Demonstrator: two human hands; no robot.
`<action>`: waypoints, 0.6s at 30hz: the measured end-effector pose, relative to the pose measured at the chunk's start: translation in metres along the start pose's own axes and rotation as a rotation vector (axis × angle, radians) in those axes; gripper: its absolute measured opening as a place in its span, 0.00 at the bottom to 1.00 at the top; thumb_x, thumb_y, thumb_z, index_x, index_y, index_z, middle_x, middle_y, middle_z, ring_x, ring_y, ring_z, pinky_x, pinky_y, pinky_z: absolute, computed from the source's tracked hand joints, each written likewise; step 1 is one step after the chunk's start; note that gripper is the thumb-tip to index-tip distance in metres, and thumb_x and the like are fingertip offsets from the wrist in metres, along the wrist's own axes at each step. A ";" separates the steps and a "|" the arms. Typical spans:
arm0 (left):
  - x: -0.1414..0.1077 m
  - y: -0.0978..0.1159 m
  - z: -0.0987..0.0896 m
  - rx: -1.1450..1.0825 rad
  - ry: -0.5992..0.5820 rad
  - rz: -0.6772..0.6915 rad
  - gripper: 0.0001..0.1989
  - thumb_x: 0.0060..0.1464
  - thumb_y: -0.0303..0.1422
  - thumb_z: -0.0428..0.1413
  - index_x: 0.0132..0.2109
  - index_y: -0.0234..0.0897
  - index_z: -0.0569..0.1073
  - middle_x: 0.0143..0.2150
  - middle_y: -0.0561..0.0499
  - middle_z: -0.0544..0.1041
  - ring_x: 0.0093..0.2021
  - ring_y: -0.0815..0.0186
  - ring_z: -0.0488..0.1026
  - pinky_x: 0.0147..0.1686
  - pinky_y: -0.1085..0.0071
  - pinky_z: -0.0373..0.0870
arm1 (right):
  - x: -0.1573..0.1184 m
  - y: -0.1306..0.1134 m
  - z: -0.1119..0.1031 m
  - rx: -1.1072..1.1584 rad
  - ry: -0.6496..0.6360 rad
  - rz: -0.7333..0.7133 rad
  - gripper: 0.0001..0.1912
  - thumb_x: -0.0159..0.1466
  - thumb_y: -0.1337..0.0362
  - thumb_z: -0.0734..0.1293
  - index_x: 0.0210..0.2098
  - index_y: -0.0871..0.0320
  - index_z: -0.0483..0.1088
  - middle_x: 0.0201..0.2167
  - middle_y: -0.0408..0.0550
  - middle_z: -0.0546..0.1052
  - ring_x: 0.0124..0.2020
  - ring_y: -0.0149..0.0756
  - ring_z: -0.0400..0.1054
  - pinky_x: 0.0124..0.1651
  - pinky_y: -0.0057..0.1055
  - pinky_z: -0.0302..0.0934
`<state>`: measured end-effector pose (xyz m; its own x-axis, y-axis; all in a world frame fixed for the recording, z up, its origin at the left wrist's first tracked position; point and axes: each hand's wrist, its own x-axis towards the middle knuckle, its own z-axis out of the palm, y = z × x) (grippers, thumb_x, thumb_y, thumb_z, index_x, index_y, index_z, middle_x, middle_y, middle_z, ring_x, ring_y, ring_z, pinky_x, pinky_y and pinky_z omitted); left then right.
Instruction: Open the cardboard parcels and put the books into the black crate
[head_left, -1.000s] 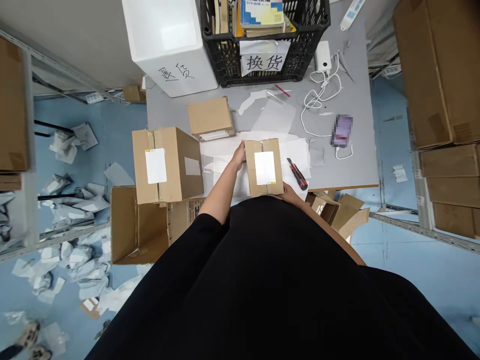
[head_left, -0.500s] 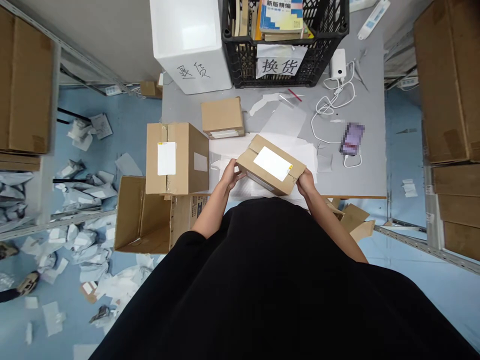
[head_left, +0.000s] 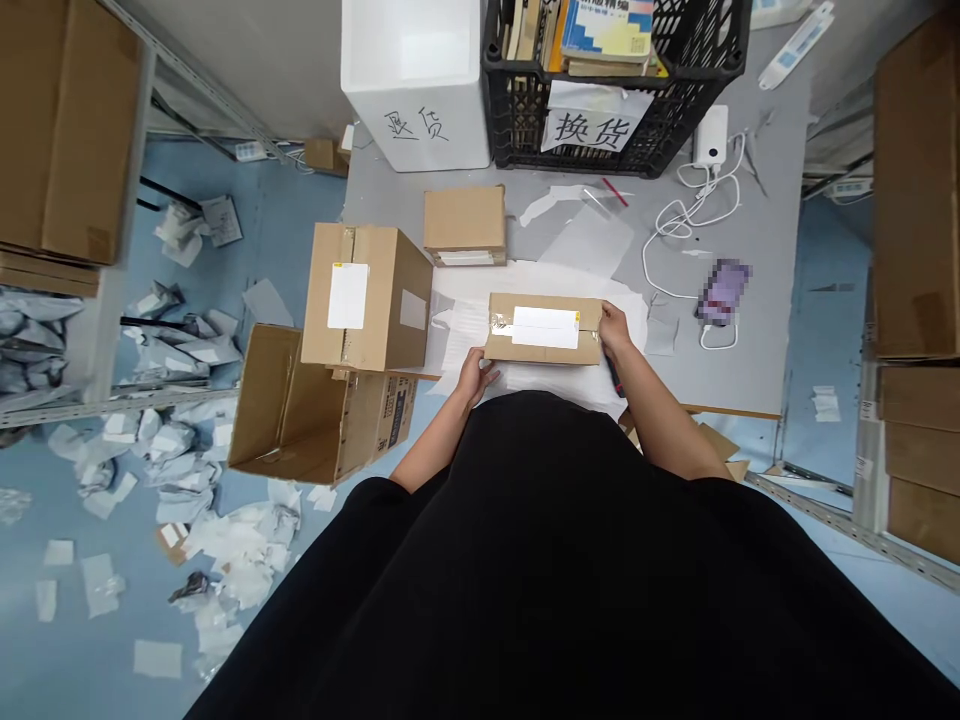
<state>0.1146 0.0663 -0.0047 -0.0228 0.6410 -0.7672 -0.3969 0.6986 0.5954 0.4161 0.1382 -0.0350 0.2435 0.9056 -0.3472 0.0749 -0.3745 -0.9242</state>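
A taped cardboard box (head_left: 502,335) with a white label (head_left: 564,328) on top is in front of me, over white sheets (head_left: 536,378) at the table's front edge. My right hand (head_left: 615,330) grips the box's right end, fingers hidden partly behind it. At the near left corner, my left hand (head_left: 474,376) holds the box, thumb and fingers partly curled at its lower edge. A dark, red-edged object (head_left: 616,378) shows in part beside my right wrist. Left of the held box stands a larger labelled carton (head_left: 409,315), and a small carton (head_left: 465,220) sits behind.
At the back are a white bin (head_left: 409,90) and a black crate (head_left: 517,110) of books. A phone (head_left: 724,292) lies right with a white cable (head_left: 664,225). An open carton (head_left: 289,400) stands below left; packaging litters the floor (head_left: 247,560).
The box has turned from a slant to nearly square with the table edge. My left hand has moved down to its near corner, my right hand up. The whole view has shifted.
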 end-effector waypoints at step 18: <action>-0.004 0.034 0.024 0.537 0.070 0.470 0.23 0.60 0.46 0.54 0.59 0.44 0.67 0.66 0.44 0.69 0.64 0.59 0.68 0.62 0.63 0.65 | -0.075 0.073 -0.055 -0.817 0.202 0.129 0.18 0.62 0.62 0.63 0.51 0.60 0.69 0.50 0.62 0.71 0.53 0.53 0.62 0.60 0.48 0.57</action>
<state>0.1231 0.0957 0.0244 -0.1462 0.9031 -0.4038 0.1755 0.4254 0.8878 0.4563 0.0326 -0.0676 0.4603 0.8220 -0.3353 0.6900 -0.5689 -0.4474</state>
